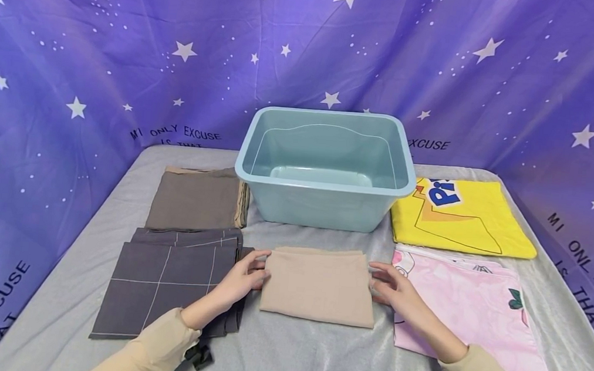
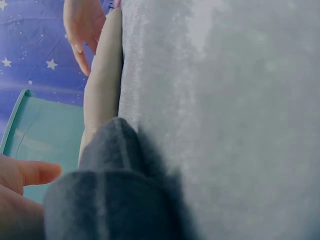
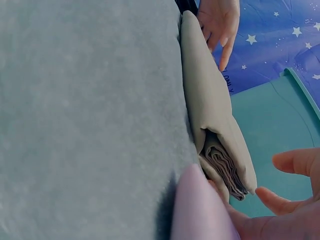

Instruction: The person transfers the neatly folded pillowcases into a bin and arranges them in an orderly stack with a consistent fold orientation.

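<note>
A folded beige cloth (image 1: pixel 318 286) lies flat on the table between the two hands. My left hand (image 1: pixel 240 279) is at its left edge, fingertips right by the fold and fingers relaxed. At the opposite edge is my right hand (image 1: pixel 396 288), its fingers loosely bent and spread. The right wrist view shows the layered end of the beige cloth (image 3: pixel 220 120) close to the right fingertips. In the left wrist view, the dark folded cloth (image 2: pixel 115 205) partly covers the left hand (image 2: pixel 20 195).
A blue-green plastic tub (image 1: pixel 322 205) stands behind the beige cloth. On the left lie a brown folded cloth (image 1: pixel 195 200) and a dark checked one (image 1: pixel 160 291); on the right, a yellow one (image 1: pixel 474 216) and a pink one (image 1: pixel 461 306). Starry purple fabric (image 1: pixel 309 45) hangs around the grey-covered table (image 1: pixel 308 363).
</note>
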Demonstrator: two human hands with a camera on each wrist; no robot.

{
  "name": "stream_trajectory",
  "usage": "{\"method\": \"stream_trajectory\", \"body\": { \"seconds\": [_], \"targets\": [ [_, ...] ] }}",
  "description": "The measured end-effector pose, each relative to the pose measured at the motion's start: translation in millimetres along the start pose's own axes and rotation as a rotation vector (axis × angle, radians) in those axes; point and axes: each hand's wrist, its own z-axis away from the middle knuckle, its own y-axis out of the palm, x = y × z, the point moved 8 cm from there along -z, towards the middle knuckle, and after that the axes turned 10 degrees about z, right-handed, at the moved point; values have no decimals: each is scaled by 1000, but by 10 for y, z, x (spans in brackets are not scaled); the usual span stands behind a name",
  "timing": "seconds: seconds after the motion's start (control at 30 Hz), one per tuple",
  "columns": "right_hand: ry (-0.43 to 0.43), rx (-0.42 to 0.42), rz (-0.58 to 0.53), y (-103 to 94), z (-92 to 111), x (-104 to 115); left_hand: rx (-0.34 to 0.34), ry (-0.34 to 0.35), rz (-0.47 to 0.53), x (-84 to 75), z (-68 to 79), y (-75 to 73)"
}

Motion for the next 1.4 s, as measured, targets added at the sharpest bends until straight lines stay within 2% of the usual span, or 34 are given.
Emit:
{"method": "stream_trajectory", "body": {
  "seconds": [0.23,0.4,0.67,0.93,1.1,1.4],
  "targets": [
    [26,44,-51,30,-7,-29,-4,-10,14,60,-38,-4],
    [14,99,-56,82,2,-14,24,-15,22,72,-50,9],
    [23,123,-70,131,-8,-18,52,-42,49,95,-59,52],
    [61,178,-161,196,-26,-55,87,-68,80,111,-57,89],
    [27,203,-178,215,-26,-44,122,-68,130,106,-38,107],
    [-12,226,-193,207,-21,2,123,-64,202,49,-4,107]
  ]
}}
